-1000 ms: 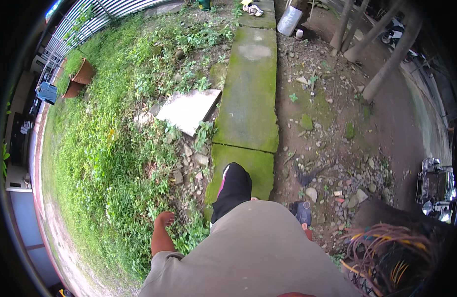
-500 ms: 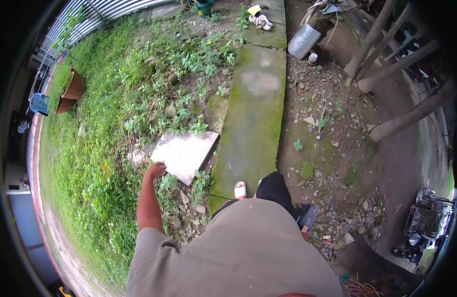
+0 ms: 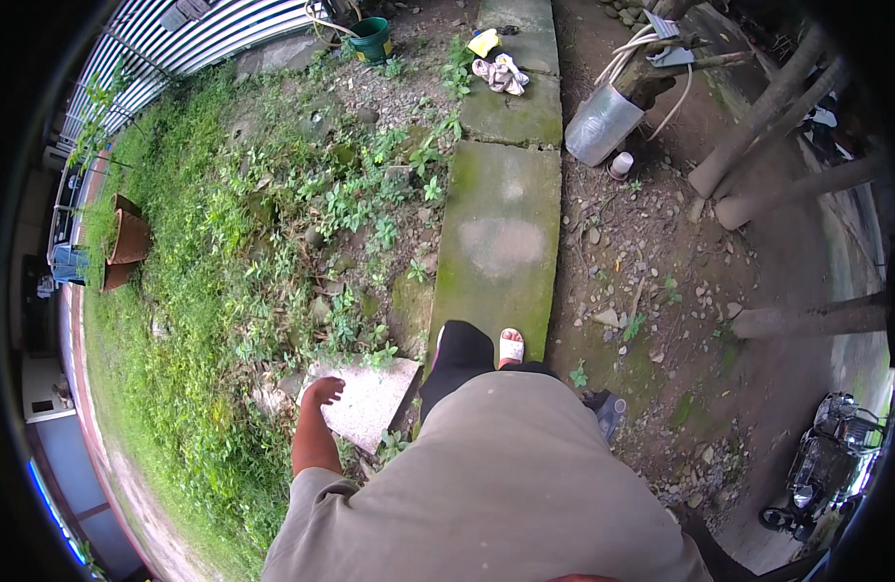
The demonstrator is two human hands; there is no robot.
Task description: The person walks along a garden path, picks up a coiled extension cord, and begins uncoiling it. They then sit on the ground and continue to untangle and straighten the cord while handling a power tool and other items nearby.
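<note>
My left hand (image 3: 323, 391) hangs in the air at my left side, holding nothing, its fingers loosely bent and apart. In the view it overlaps a pale flat slab (image 3: 378, 393) lying on the weedy ground. At my right hip a dark grey object with a clear-looking end (image 3: 610, 415) sticks out beside my shirt. My right hand is hidden now; its fingers showed at this object a moment ago. I cannot make out its kind. One white sandal (image 3: 511, 347) is visible on the mossy concrete path (image 3: 486, 291) ahead of me.
Farther along the path lie a crumpled cloth (image 3: 501, 75) and a yellow item (image 3: 484, 42). A green bucket (image 3: 370, 41) stands far left. To the right are a metal container (image 3: 603, 126), a white cup (image 3: 621, 166), tree trunks (image 3: 758, 126) and a parked motorcycle (image 3: 826, 456).
I have moved forward along the path; the slab and cloth are nearer and my other foot leads. My left hand has swung, its fingers now more spread. My right fingers have gone out of sight.
</note>
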